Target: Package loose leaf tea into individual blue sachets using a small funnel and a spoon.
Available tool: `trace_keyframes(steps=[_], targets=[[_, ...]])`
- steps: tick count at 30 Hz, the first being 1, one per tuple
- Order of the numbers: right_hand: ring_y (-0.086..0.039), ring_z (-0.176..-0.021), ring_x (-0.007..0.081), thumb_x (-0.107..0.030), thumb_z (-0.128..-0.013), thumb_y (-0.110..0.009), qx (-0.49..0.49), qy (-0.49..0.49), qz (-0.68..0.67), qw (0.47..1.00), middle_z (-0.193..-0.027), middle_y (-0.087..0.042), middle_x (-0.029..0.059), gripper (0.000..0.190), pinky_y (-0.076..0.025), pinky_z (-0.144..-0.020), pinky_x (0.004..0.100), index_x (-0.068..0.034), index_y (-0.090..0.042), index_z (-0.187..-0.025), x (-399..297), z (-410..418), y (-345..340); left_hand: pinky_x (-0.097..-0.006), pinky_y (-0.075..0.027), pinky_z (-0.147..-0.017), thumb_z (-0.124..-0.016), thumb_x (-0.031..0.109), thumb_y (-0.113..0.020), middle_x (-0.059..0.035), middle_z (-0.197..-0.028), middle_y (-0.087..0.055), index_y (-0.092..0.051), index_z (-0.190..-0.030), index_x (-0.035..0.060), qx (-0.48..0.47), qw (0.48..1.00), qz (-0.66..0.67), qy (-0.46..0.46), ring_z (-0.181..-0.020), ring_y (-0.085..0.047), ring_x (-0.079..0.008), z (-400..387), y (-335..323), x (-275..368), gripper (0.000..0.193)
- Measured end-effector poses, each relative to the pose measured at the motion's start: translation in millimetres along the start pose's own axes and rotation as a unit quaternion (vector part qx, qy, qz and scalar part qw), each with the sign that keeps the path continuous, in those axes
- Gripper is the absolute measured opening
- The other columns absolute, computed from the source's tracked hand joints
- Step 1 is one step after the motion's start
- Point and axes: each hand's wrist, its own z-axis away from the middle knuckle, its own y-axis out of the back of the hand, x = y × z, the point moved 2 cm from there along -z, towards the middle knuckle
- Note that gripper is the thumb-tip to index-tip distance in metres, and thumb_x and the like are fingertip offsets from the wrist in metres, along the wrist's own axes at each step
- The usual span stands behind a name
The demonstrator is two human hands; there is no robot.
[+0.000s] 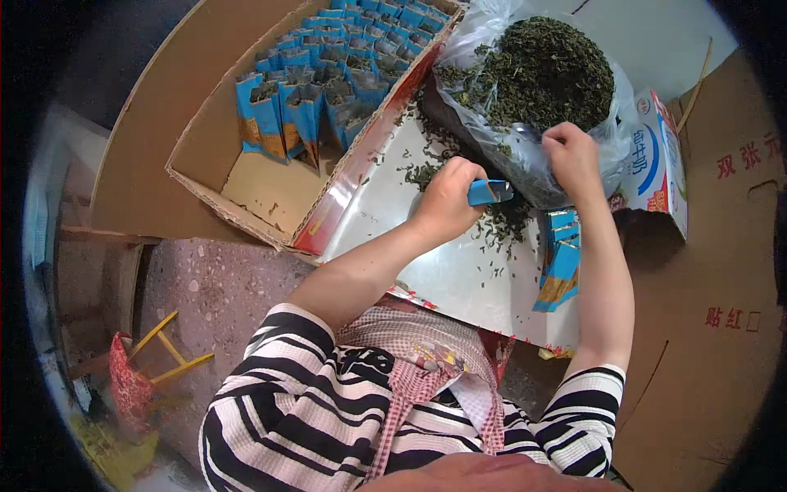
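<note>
My left hand (447,200) grips a blue foil packet (487,192) with its open mouth turned to the right. Beside it, my right hand (572,157) is closed around a shiny utensil (524,130), apparently a metal spoon, partly hidden by the fingers and the plastic. It is at the near edge of a clear plastic bag (621,98) heaped with dried green leaves (553,67), which look like tea. A stack of flat blue packets (561,261) lies by my right forearm. Loose leaves (507,221) are scattered on the white tabletop (442,270) under my hands.
At the left stands a cardboard box (203,154) with rows of upright, leaf-filled blue packets (344,61). A printed milk carton (655,160) is right of the bag, before a large cardboard sheet (707,258). A yellow-legged stool (172,347) stands on the floor.
</note>
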Motion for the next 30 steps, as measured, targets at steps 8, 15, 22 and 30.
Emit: trace_keyframes(steps=[8,15,22,30], targets=[[-0.064,-0.058,0.0135,-0.006,-0.077,-0.065,0.082,-0.226,-0.372,0.896,-0.073,-0.069,0.0092,0.009,-0.05,-0.056,0.0283,0.001,-0.068,-0.082,12.9,-22.4,-42.5,-0.0375,-0.048,-0.077,-0.064,-0.003,-0.072,-0.0121,-0.094,-0.054,-0.054,-0.095,0.0052,0.01,1.0,0.0,-0.007,-0.09,-0.057,-0.0318,-2.6,-0.5,0.4,0.037],[-0.065,-0.061,0.0152,-0.005,-0.078,-0.065,0.124,-0.178,-0.279,0.935,-0.072,-0.069,0.0098,0.009,-0.051,-0.057,0.0285,0.002,-0.068,-0.082,14.1,-19.7,-41.5,-0.0366,-0.047,-0.077,-0.065,-0.002,-0.072,-0.012,-0.094,-0.054,-0.053,-0.097,0.0053,0.012,1.0,0.001,0.005,-0.09,-0.057,-0.0315,-2.0,-2.5,0.1,0.038],[-0.066,-0.079,0.0318,-0.016,-0.077,-0.067,0.142,-0.094,-0.07,0.983,-0.082,-0.069,0.0143,0.009,-0.051,-0.073,0.0395,-0.008,-0.07,-0.08,12.3,-21.6,-48.1,-0.0365,-0.047,-0.078,-0.065,-0.002,-0.072,-0.0123,-0.095,-0.054,-0.053,-0.097,0.0047,0.013,1.0,-0.001,-0.016,-0.09,-0.056,-0.0314,-2.4,-4.8,-1.5,0.037],[-0.067,-0.077,0.0291,-0.014,-0.076,-0.068,0.166,-0.122,-0.134,0.969,-0.081,-0.069,0.0146,0.01,-0.051,-0.071,0.038,-0.005,-0.07,-0.081,18.6,-34.2,-54.3,-0.0355,-0.047,-0.078,-0.066,-0.001,-0.072,-0.0122,-0.096,-0.054,-0.054,-0.096,0.0041,0.001,1.0,0.006,-0.001,-0.091,-0.057,-0.0296,-3.5,-6.7,2.1,0.036]])
